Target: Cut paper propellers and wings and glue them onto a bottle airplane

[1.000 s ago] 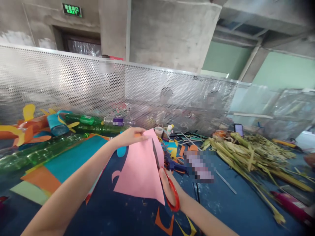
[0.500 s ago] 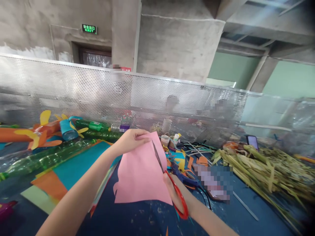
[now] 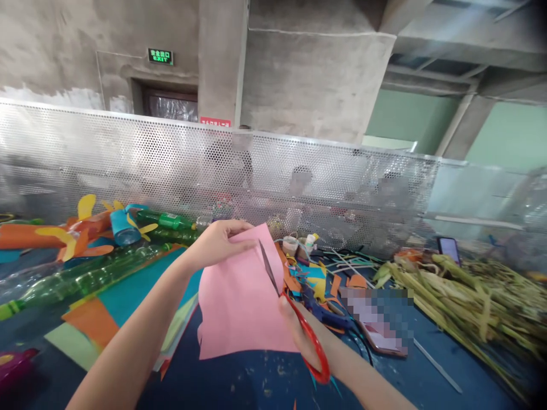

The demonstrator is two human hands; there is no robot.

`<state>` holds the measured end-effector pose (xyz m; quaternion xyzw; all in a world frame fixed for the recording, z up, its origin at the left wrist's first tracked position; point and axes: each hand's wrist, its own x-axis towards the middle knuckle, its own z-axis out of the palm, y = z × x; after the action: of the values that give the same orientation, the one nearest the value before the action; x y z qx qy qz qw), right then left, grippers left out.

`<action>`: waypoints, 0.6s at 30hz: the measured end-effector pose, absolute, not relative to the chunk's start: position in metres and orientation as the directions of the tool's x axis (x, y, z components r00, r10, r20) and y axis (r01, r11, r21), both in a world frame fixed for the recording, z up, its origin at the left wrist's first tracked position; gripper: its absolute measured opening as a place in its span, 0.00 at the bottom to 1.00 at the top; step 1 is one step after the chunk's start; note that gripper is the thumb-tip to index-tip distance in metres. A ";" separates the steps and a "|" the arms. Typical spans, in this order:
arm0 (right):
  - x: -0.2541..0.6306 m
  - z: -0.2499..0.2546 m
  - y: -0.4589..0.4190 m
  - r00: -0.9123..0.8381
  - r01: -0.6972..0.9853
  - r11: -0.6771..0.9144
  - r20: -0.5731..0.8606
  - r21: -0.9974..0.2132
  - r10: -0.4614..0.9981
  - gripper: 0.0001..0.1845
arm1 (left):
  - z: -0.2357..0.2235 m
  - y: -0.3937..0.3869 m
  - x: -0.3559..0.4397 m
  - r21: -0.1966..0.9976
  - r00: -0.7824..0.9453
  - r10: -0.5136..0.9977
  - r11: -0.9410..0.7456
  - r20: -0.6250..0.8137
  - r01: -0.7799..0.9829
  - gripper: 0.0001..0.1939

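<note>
A pink sheet of paper (image 3: 243,307) hangs over the dark blue table in the middle of the head view. My left hand (image 3: 224,245) pinches its top edge between thumb and fingers. To the right, my right hand (image 3: 299,336) is closed round the red handles of a pair of scissors (image 3: 318,353). The dark blades lie across the right part of the paper, tips pointing up and left, close to my left thumb. One blade shows in front of the sheet; the other is hidden behind it.
Coloured paper sheets (image 3: 141,285) and green plastic bottles (image 3: 94,270) lie at left, with orange paper-wrapped bottles (image 3: 38,236) beyond. At right are a blue glue gun (image 3: 329,313), a phone (image 3: 384,333) and dried husks (image 3: 453,290). A perforated metal screen (image 3: 179,165) stands behind.
My view has swung left and up. The paper and scissors stay together in my hands; the paper's lower left edge has curled, and the blades have shifted slightly left.
</note>
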<state>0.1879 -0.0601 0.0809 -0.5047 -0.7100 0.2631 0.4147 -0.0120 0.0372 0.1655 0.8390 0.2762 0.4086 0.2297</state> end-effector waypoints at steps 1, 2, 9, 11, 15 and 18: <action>0.187 0.081 -0.060 -0.154 0.532 0.335 0.301 -0.777 0.941 0.22 | 0.165 0.037 -0.012 0.620 0.528 0.649 -0.739 0.548 0.264 0.13; 0.186 0.080 -0.060 -0.153 0.547 0.329 0.294 -0.770 0.943 0.23 | 0.165 0.038 -0.013 0.630 0.544 0.646 -0.734 0.535 0.252 0.14; 0.184 0.074 -0.053 -0.179 0.485 0.392 0.350 -0.782 0.920 0.24 | 0.164 0.041 -0.016 0.668 0.578 0.652 -0.707 0.490 0.232 0.16; 0.184 0.076 -0.053 -0.185 0.509 0.380 0.333 -0.772 0.924 0.24 | 0.164 0.041 -0.013 0.610 0.536 0.651 -0.739 0.537 0.287 0.16; 0.183 0.085 -0.056 -0.158 0.594 0.352 0.324 -0.723 0.933 0.25 | 0.162 0.039 -0.008 0.495 0.454 0.629 -0.777 0.631 0.388 0.17; 0.183 0.089 -0.056 -0.178 0.594 0.339 0.292 -0.730 0.940 0.26 | 0.161 0.037 -0.006 0.495 0.443 0.630 -0.776 0.638 0.391 0.18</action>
<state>0.1827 -0.0563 0.0894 -0.5248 -0.7306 0.2348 0.3683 -0.0064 0.0375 0.1613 0.8382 0.3043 0.4309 0.1386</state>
